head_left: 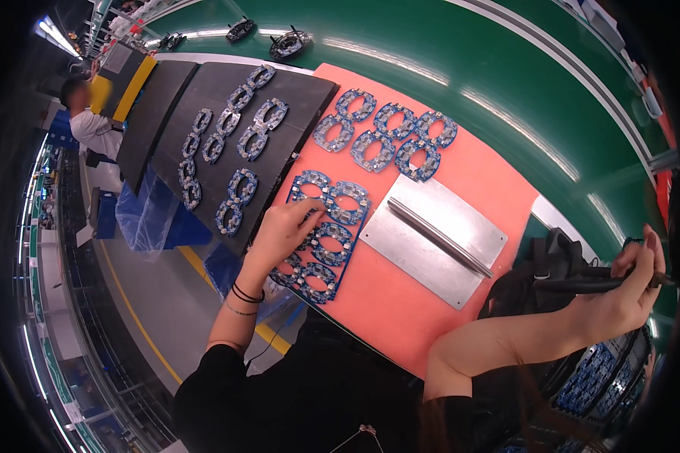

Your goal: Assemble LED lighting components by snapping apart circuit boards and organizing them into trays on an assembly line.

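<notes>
1. Head view, placement: joined panel of blue circuit boards w/ oval holes point(335, 229) lies flat on coral-pink sheet mat point(385, 325), close in front of the person; prob. there for easy reach & a soft base; silver rectangular metal plate point(412, 257) w/ long raised metal bar point(438, 236) sits just right of it, bar up, maybe as a grip.
2. Loose blue figure-eight boards point(383, 134) lie beyond panel & plate on the pink; more blue-grey figure-eight boards point(234, 201) are spread on matte black mat point(211, 87) at left, mostly apart, prob. so each can be picked singly.
3. L hand point(281, 230): over panel's left part, palm down, fingers bent, thumb & index close tog. at the boards; half closed, prob. steadying; can't tell if it grips an edge.
4. R hand point(638, 275): raised far right, forearm out sideways, fingers partly curled by black strap-like item point(574, 285); can't tell if it's holding anything.
</notes>
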Available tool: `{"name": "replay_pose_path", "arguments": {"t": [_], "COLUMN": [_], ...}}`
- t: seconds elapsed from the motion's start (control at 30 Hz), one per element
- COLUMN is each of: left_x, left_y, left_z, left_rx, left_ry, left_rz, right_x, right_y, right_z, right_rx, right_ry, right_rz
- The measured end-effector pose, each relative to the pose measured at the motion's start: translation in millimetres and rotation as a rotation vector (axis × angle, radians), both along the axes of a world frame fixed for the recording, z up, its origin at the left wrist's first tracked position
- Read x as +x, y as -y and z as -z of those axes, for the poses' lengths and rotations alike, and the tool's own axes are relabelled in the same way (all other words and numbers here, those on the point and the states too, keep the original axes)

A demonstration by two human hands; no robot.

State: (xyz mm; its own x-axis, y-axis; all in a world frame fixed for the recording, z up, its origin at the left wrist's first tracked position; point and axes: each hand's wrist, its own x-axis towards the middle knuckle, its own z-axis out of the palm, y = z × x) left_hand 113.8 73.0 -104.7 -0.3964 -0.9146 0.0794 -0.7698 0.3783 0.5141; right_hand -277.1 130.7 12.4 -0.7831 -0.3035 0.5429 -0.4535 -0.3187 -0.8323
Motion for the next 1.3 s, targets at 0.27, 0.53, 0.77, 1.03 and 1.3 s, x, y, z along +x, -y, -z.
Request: {"name": "replay_pose_path", "arguments": {"t": [0.27,0.53,0.77,1.03,1.3], "left_x": [0.1,1.4,3.1,51.7,222.2], "left_y": [0.5,-4.3,-11.1,-42.8,-172.7], "left_z": [3.8,1.6,0.2,-1.9,14.6], "left_rx": [0.017,0.083,0.055,0.453,0.409], "left_ry": [-0.078,-0.03,-0.244,-1.29,-1.155], "left_rz": [-0.02,-0.1,-0.179,-0.386,-0.819], "right_x": [2.3,7.7,8.9,9.1,-9.8], "right_y": [3.0,4.6,3.5,8.4,18.3], "right_z": [0.4,-2.9,-4.7,1.2,7.3], "right_rx": [-0.016,0.016,0.01,0.026,-0.018], "right_ry": [0.009,-0.011,0.0,-0.02,-0.067], "right_rz": [0.002,0.059,0.062,0.013,0.082]}}
